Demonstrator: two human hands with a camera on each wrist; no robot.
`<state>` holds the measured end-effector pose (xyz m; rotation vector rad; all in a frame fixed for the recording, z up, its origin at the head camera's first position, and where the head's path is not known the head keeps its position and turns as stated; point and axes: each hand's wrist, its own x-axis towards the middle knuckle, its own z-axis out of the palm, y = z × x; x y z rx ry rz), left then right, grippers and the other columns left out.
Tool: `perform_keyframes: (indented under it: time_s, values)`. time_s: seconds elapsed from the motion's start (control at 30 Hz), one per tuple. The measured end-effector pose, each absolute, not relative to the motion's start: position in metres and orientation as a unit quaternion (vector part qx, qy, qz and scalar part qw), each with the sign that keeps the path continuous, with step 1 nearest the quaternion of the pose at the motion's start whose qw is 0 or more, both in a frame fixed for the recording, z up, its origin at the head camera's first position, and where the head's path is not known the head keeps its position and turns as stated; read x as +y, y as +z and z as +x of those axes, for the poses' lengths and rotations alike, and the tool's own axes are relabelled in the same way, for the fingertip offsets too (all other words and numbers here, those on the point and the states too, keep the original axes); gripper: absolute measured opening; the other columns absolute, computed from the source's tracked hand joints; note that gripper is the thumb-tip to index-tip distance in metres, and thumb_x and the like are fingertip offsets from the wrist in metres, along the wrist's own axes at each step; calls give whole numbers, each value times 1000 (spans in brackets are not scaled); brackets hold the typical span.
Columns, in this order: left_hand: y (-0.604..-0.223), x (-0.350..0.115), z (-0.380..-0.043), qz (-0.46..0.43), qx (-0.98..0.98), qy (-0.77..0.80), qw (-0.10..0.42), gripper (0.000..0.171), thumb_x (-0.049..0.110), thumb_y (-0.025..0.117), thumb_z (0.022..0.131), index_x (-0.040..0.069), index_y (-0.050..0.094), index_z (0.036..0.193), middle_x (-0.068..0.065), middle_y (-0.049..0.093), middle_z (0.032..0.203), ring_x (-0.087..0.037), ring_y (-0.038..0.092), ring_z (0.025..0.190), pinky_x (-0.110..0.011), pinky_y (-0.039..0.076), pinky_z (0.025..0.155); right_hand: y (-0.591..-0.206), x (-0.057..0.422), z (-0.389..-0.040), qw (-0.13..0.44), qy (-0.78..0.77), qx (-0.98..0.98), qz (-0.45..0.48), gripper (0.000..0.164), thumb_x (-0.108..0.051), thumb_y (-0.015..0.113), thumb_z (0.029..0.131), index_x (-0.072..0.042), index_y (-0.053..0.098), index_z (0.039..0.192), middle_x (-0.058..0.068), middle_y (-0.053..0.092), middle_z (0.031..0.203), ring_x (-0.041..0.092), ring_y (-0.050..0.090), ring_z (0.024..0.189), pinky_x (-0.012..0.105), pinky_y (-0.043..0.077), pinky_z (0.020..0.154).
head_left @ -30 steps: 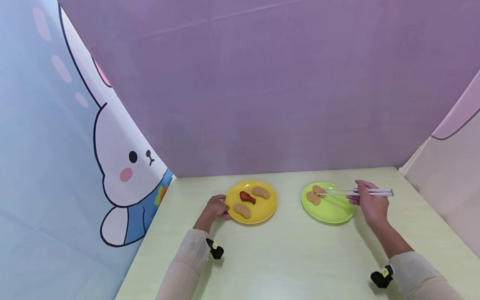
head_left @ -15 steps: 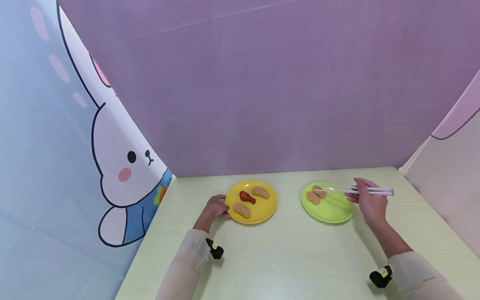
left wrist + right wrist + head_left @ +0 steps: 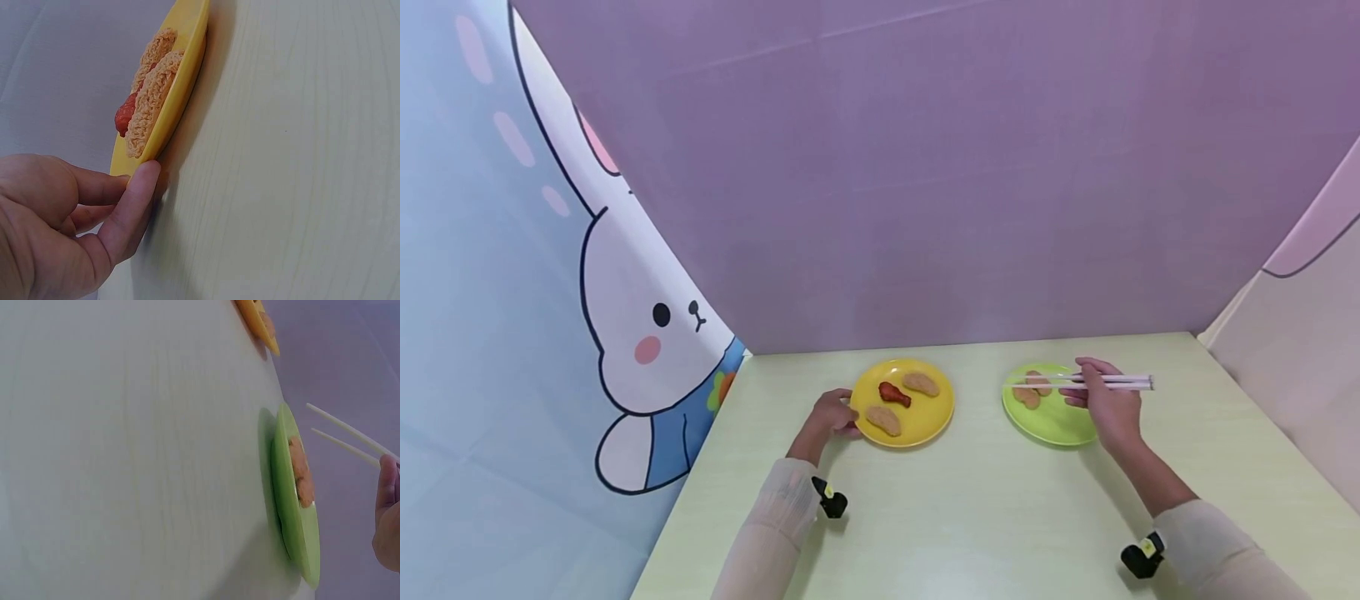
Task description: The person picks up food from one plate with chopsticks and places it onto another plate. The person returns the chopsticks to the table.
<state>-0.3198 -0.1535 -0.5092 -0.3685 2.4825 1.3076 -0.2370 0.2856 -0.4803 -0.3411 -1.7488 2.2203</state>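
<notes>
Chopsticks Held Above Green Plate

The person's right hand grips the chopsticks between thumb and fingers, their tips apart in the air above the green plate. On it, two nugget pieces lie side by side toward the left. The left hand pinches the near-left rim of the yellow plate, which holds a red drumstick between two tan breaded strips. Both plates rest on the pale wood-grain table, well apart.
</notes>
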Motion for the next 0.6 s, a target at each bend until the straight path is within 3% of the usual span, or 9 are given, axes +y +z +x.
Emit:
perform_keyframes:
  time_s: [0.43,0.6]
  values:
    - [-510,-153,-321,-136,863,459,159,57,-2,65,91,8,53,146,-14,69,100,-15,68,71,-28,64,64,-490,256,-246,132,768,-618,-102,15,-21,58,104,-21,73,104,-5,76,80,13,76,66,26,63,60]
    - [-510,-153,-321,-140,863,458,162,57,-1,65,92,9,52,146,-14,69,99,-16,69,71,-28,65,65,-491,244,-246,122,766,-625,-88,14,-21,58,104,-17,70,108,-9,78,86,13,76,68,30,64,63]
